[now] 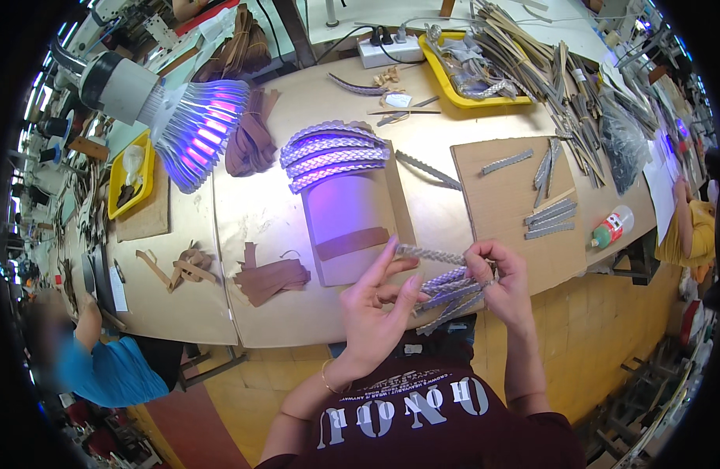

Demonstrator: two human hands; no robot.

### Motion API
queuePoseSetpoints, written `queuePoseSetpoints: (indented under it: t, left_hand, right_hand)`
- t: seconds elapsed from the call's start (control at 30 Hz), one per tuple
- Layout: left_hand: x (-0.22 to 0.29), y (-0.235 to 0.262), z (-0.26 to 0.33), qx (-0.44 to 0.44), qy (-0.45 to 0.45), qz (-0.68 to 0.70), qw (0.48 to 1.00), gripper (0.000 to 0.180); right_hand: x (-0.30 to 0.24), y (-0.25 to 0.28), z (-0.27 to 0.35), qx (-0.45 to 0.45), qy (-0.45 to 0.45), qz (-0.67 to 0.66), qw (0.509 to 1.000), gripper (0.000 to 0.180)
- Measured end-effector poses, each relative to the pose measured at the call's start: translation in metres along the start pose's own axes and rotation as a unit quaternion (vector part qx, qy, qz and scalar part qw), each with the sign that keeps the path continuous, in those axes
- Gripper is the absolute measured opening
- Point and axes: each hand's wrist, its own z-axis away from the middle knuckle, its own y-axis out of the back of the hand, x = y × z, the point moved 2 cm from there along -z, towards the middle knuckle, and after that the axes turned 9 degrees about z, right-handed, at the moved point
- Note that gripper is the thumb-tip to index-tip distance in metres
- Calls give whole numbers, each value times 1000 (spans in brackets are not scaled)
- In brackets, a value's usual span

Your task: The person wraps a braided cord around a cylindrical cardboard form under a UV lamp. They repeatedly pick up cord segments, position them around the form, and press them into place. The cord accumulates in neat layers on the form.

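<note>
Close to my body, my right hand (502,283) pinches the right end of a grey braided strap (432,255). That strap runs across to the fingertips of my left hand (379,305). Below it hangs a loose bundle of similar braided straps (447,291), held between the hands. The left fingers curl around the bundle's left end, partly hiding it. Just beyond my hands stands a cardboard box (407,207) with a pale curved form. Several silvery braided straps (336,155) arch side by side over its far end, and a brown strip (352,244) crosses its near end.
A lit lamp (195,129) overhangs the table at left. Brown strips (272,280) lie left of the box. On the right, a cardboard sheet (500,199) bears short braided pieces, near a bottle (610,228). A yellow tray (485,100) stands behind. A person in blue (113,371) sits left.
</note>
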Motion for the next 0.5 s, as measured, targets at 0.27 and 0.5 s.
queuePoseSetpoints:
  t: [0.27,0.5]
  left_hand:
    - [19,4,-12,27,40,122,991,29]
    - [46,35,-29,99,-8,154,983,25]
  right_hand:
    - [5,0,0,46,121,97,987,23]
    - [15,6,-22,144,104,287,941,25]
